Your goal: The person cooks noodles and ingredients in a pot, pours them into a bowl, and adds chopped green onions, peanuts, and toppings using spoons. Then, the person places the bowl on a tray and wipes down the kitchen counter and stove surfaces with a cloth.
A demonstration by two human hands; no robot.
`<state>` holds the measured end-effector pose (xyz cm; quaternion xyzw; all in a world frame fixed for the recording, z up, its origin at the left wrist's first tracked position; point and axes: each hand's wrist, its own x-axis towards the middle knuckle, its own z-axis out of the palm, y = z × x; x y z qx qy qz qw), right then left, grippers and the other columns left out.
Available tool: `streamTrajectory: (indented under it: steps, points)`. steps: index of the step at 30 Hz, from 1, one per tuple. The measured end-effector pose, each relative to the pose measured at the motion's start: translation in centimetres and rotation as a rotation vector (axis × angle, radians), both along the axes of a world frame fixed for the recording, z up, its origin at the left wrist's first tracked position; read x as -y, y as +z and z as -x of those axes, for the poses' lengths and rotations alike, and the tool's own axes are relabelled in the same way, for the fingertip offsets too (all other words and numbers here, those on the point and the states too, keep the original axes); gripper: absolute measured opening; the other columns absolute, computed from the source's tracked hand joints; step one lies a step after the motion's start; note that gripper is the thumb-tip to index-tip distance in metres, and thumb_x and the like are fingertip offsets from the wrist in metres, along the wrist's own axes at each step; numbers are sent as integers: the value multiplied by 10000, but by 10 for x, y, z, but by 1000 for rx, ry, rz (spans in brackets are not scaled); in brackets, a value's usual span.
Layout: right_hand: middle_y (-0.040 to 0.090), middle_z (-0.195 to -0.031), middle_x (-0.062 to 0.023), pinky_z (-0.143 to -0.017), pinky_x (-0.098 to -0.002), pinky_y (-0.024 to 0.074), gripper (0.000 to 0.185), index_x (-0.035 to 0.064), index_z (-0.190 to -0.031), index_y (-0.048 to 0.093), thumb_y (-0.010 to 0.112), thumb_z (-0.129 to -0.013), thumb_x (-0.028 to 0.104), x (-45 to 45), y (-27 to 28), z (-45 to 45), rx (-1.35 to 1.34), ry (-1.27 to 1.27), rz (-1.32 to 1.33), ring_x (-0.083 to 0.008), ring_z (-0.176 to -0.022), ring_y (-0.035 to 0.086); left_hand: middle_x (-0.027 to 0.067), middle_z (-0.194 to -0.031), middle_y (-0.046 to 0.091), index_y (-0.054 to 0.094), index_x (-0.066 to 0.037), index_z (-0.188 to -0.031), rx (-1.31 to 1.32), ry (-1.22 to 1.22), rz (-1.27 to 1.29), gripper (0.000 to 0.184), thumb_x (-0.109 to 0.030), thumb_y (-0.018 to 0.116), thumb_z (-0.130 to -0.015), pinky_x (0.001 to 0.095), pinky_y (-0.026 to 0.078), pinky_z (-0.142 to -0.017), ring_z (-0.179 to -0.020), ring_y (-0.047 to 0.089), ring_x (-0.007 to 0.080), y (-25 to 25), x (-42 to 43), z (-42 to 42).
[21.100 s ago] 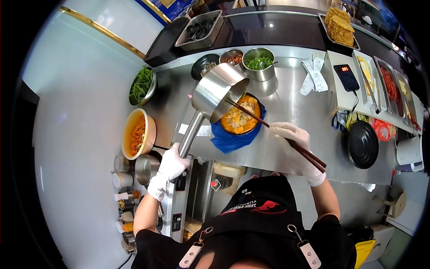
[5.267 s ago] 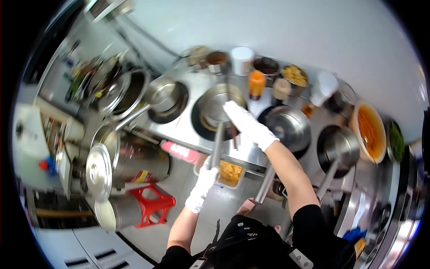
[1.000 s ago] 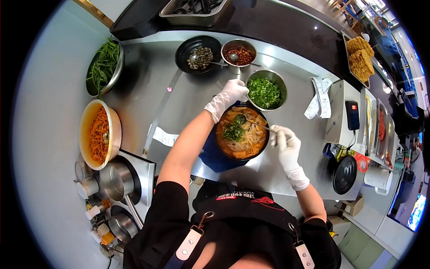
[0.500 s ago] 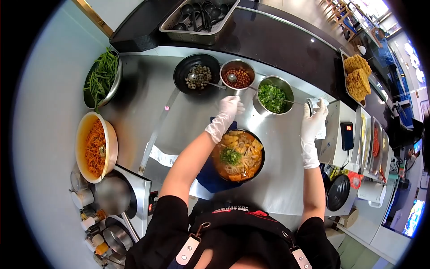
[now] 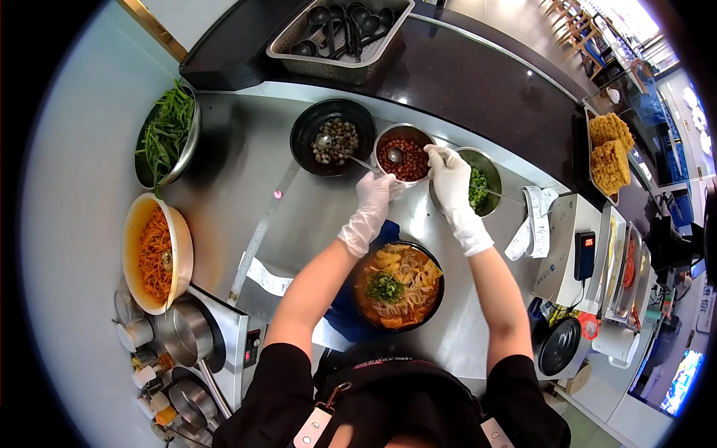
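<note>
A steel pot of peanuts (image 5: 404, 179) stands at the back of the counter, a metal spoon (image 5: 395, 154) lying in it. My right hand (image 5: 453, 183), in a white glove, pinches the spoon's handle at the pot's right rim. Gloved too, my left hand (image 5: 373, 198) has its fingers closed against the near left side of the pot. Closer to me, a black bowl of noodle soup (image 5: 399, 280) topped with chopped greens rests partly on a dark blue cloth (image 5: 340, 310). Partly behind my right hand is a steel pot of chopped scallions (image 5: 479, 187).
A black bowl of small shellfish (image 5: 310, 153) with a spoon stands left of the peanuts. Farther left are a bowl of greens (image 5: 168, 134) and a tub of shredded carrot (image 5: 183, 254). Paper receipts (image 5: 536, 224) hang at right. A ladle tray (image 5: 340, 63) sits behind.
My right hand has moved left from the receipts to the spoon in the peanut pot. My left hand has come against that pot. The view has shifted slightly.
</note>
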<state>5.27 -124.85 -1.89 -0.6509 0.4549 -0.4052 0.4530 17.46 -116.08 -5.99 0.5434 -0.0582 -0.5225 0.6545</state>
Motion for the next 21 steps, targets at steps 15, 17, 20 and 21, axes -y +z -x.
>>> streamTrajectory:
  steps: [15, 17, 20, 21]
  points:
    - [600, -696, -13, -482, -197, 407, 141, -6, -935, 655, 559, -962, 93, -67, -10, 43, 150, -1, -371, -61, -519, 526, 122, -840, 680, 559, -36, -868, 48, -177, -26, 97, -107, 621, -887, 310, 573, -715, -744, 683, 205, 1, -63, -14]
    - [604, -707, -20, -465, -200, 407, 163, -11, -944, 649, 541, -977, 106, -66, -5, 44, 132, -19, -336, -71, -512, 531, 122, -841, 681, 561, -37, -865, 51, -181, -37, 96, -107, 621, -888, 310, 572, -715, -744, 683, 204, 5, -65, -15]
    - [607, -698, -15, -466, -199, 405, 157, 0, -924, 653, 547, -971, 107, -62, 1, 47, 164, -46, -341, -66, -508, 529, 121, -842, 682, 563, -39, -863, 63, -187, -41, 94, -108, 622, -888, 312, 573, -711, -743, 684, 205, 3, -64, -16]
    - [606, -695, -10, -465, -200, 404, 152, 7, -915, 657, 550, -965, 102, -60, 2, 49, 183, -55, -344, -62, -509, 529, 120, -842, 682, 563, -40, -865, 73, -189, -36, 93, -109, 622, -888, 313, 574, -707, -741, 684, 207, 1, -63, -16]
